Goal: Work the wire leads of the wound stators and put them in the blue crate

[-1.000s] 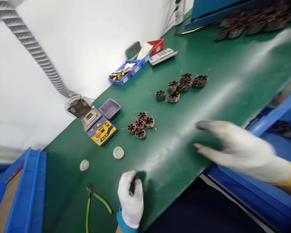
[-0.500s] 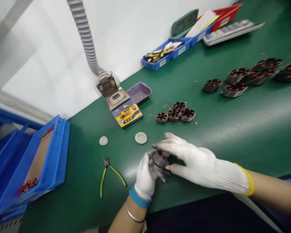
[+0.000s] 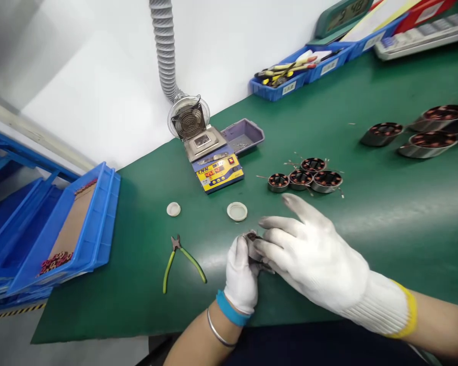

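Note:
Both my hands wear white gloves and meet near the front edge of the green mat [image 3: 366,213]. My left hand [image 3: 241,277] is closed round a small round motor stator [image 3: 252,238], mostly hidden by the fingers. My right hand [image 3: 313,254] covers it from the right, its lower fingers pinched against the part and its upper fingers stretched out. Several more copper-wound stators [image 3: 307,179] sit in a cluster just behind my hands.
Green-handled cutters [image 3: 179,259] lie left of my hands. Two white caps [image 3: 237,211] rest beyond them. A solder pot with a yellow panel [image 3: 213,162], a fume hose [image 3: 164,46], a purple tray [image 3: 244,134], blue bins [image 3: 72,229] and larger stators [image 3: 423,137] surround the area.
My right hand swept in from the right edge and joined my left hand on the stator. The view swung left and closer; the hands now sit slightly nearer the front edge.

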`<state>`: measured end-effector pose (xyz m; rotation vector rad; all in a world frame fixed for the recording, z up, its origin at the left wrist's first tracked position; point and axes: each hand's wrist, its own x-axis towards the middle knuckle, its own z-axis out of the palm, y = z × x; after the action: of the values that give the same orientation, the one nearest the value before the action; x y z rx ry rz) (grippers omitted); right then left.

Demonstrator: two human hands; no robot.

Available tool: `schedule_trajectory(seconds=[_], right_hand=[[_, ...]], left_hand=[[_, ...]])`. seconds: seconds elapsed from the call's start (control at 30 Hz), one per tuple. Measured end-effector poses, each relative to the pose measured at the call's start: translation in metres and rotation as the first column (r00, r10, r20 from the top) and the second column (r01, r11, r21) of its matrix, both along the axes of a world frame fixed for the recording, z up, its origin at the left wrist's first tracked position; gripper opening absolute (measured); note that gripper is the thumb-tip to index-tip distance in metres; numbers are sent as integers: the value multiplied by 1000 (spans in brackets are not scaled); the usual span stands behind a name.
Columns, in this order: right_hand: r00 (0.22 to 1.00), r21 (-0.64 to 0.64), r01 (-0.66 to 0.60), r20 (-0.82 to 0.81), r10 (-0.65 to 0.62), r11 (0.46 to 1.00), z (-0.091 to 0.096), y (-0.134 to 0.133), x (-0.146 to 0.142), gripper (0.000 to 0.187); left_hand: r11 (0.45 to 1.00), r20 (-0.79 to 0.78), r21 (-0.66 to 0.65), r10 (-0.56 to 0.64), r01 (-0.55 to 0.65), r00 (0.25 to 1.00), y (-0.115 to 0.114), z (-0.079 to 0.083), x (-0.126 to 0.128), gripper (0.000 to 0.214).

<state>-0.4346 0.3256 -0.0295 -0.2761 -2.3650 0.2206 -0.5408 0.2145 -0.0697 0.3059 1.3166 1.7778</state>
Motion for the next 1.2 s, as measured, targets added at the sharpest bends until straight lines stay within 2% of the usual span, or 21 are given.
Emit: schedule_trajectory(seconds=[0.13,0.2,0.27,0.33,0.4,0.47,0.53,0.6,0.67,0.7,0.73,0.77,0.83,0.9,0.97,1.03,1.1,1.17,1.2], right_hand=[[997,275,22,-71,-3,961,11,11,-3,27],[992,233,-1,-119,30,973,22,13,-7,24],[988,83,-90,-115,99,992,35,10,-10,19],[982,-58,-176,-81,171,983,47,3,-10,18],[975,-116,-222,-59,216,968,55,-4,-9,20],[978,-97,-210,-16,209,973,57,-8,-8,21],[983,-23,-178,33,179,984,55,-7,-8,19],[985,36,-160,66,158,986,54,-4,-9,16],[982,45,-184,44,182,982,55,-1,-10,13],[979,28,-203,23,202,979,58,-1,-11,13],[975,2,-222,7,222,975,60,-2,-11,13],[970,-19,-244,-9,244,970,63,-3,-12,14],[960,-44,-280,-14,279,959,65,-2,-11,16],[951,-36,-309,-1,309,950,63,1,-8,17],[949,-36,-315,8,316,948,56,8,-4,16],[954,-110,-299,-4,301,948,47,15,2,15],[970,-318,-239,-32,242,917,38,22,9,18],[986,-576,-169,-92,142,799,29,27,16,24],[989,-663,-141,-134,68,735,25,28,19,26]], left_hand=[[993,254,83,60,-83,965,-1,12,-10,35],[985,384,111,80,-132,920,-1,20,-23,29],[981,413,88,122,-173,903,1,24,-34,42],[994,323,33,84,-100,943,3,22,-37,48],[997,217,-15,-70,75,974,4,17,-32,41],[974,178,-29,-216,224,960,2,12,-25,30],[960,189,-8,-274,280,943,-2,11,-24,25],[978,199,31,-209,208,957,-5,13,-30,29],[996,225,83,10,-30,974,-4,15,-40,44],[986,255,84,120,-146,959,-2,16,-43,52],[976,289,61,181,-207,940,1,17,-45,58],[982,323,27,168,-187,931,3,16,-45,56],[998,377,0,-58,63,924,7,14,-40,50],[944,398,50,-318,326,860,7,12,-33,60],[879,369,129,-472,459,801,6,10,-29,68],[867,321,188,-498,461,806,3,11,-29,69],[884,274,238,-458,401,846,0,12,-29,68],[906,258,251,-403,342,878,-2,14,-28,66],[911,254,247,-389,330,885,-3,15,-27,66]])
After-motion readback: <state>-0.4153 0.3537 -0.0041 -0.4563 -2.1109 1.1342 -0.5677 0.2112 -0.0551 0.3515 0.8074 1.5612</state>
